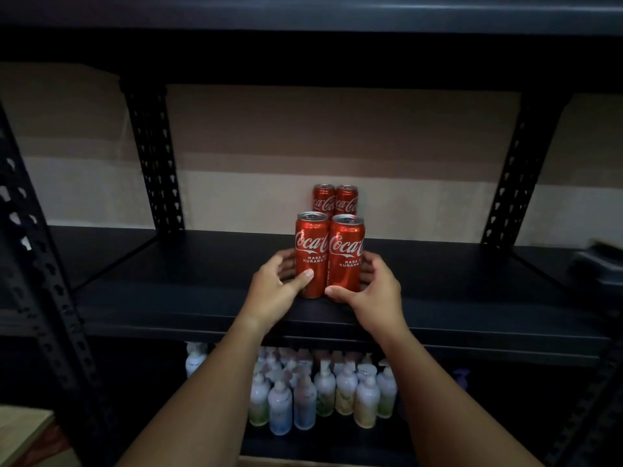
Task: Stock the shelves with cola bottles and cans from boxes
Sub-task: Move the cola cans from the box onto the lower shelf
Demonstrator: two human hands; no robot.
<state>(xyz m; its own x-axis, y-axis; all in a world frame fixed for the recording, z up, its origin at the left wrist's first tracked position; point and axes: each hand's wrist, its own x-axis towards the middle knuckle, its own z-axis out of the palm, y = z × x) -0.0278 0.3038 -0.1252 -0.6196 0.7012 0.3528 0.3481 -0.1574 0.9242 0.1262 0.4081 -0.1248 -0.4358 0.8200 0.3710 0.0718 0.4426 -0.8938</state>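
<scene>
Two red cola cans stand upright side by side near the front of the black shelf (168, 298). My left hand (274, 281) grips the left front can (312, 246), thumb across its lower front and fingers curled round its left side. My right hand (374, 286) grips the right front can (346, 251), thumb at its base and fingers round its right side. Two more red cans, a left rear can (323, 198) and a right rear can (347, 198), stand together behind them against the back wall.
Black perforated uprights rise at the back left (151, 156) and the back right (512, 163). The shelf below holds several pale pump bottles (323, 389). A cardboard box corner (23, 429) shows at the bottom left. A dark object (596, 261) sits at the right edge.
</scene>
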